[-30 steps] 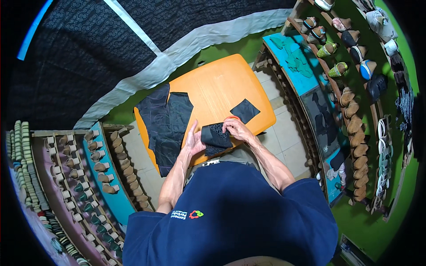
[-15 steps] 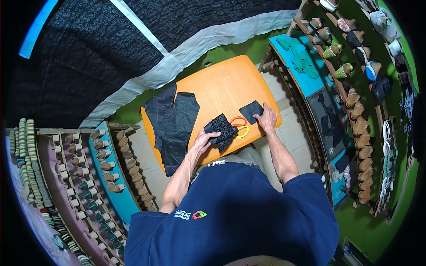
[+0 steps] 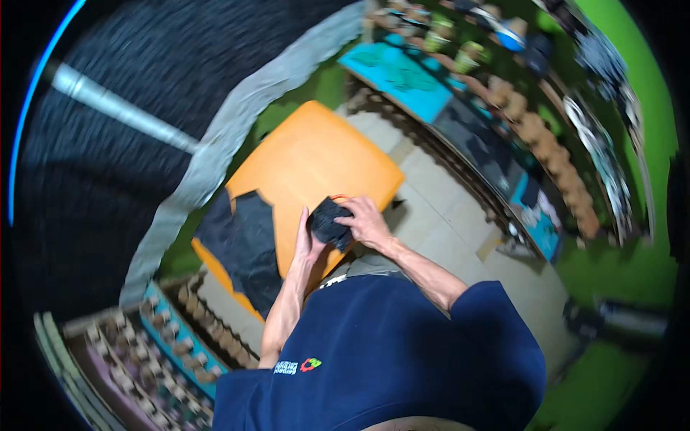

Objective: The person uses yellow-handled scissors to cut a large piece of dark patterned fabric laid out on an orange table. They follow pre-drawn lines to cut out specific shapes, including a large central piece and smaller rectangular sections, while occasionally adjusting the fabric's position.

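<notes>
A small stack of black fabric pieces (image 3: 329,222) is held between both hands above the near edge of the orange table. My left hand (image 3: 310,243) grips its left side, fingers stretched up along the edge. From the right, my right hand (image 3: 368,223) has its fingers over the top and side of the stack. Just behind the stack a bit of a red scissors handle (image 3: 338,197) shows; the rest is hidden. Larger black cloth pieces (image 3: 253,241) lie on the table's left side, overlapping its edge. The view is blurred by motion.
The orange table (image 3: 316,140) stands before me. Shelves with shoe lasts (image 3: 183,345) line the left; a blue bench (image 3: 402,72) and racks of shoes (image 3: 550,161) run along the right. Dark patterned cloth (image 3: 144,172) with a white border hangs at the back left.
My right hand has moved left from the table onto the fabric stack. The dark square it touched no longer shows on the table. The whole view has turned.
</notes>
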### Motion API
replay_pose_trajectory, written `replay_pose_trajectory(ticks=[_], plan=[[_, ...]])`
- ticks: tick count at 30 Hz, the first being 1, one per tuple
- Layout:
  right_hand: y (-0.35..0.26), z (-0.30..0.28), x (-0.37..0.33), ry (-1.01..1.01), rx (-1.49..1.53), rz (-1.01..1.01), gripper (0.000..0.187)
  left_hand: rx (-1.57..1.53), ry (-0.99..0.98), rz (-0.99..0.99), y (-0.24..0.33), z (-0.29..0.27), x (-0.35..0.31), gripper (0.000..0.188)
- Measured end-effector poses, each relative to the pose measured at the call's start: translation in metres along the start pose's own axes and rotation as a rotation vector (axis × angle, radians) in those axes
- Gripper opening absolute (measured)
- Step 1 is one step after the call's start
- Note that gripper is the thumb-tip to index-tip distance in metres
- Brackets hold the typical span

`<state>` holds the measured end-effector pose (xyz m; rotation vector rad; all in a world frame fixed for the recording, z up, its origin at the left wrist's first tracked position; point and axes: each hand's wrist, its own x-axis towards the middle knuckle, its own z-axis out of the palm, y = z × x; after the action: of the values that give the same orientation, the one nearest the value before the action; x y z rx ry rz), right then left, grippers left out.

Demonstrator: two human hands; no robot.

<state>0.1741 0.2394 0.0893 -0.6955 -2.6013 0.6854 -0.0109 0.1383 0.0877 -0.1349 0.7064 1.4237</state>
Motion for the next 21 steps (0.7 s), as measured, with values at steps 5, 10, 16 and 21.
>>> replay_pose_trajectory(ticks=[5,10,16,21], plan=[[-0.016,-0.007,-0.032,0.269,0.336,0.423,0.063,0.341,0.344,-0.027,-0.029,-0.001,0.014,0.042],[-0.021,-0.044,-0.058,0.311,1.300,1.159,0.070,0.281,0.211,-0.099,-0.067,0.025,0.024,0.035],[0.019,-0.025,-0.107,0.501,1.110,0.987,0.050,0.428,0.110,-0.284,-0.082,0.044,0.034,0.032],[0.055,-0.051,-0.133,0.529,1.138,0.911,0.086,0.615,-0.009,-0.308,-0.093,0.070,0.052,0.025]])
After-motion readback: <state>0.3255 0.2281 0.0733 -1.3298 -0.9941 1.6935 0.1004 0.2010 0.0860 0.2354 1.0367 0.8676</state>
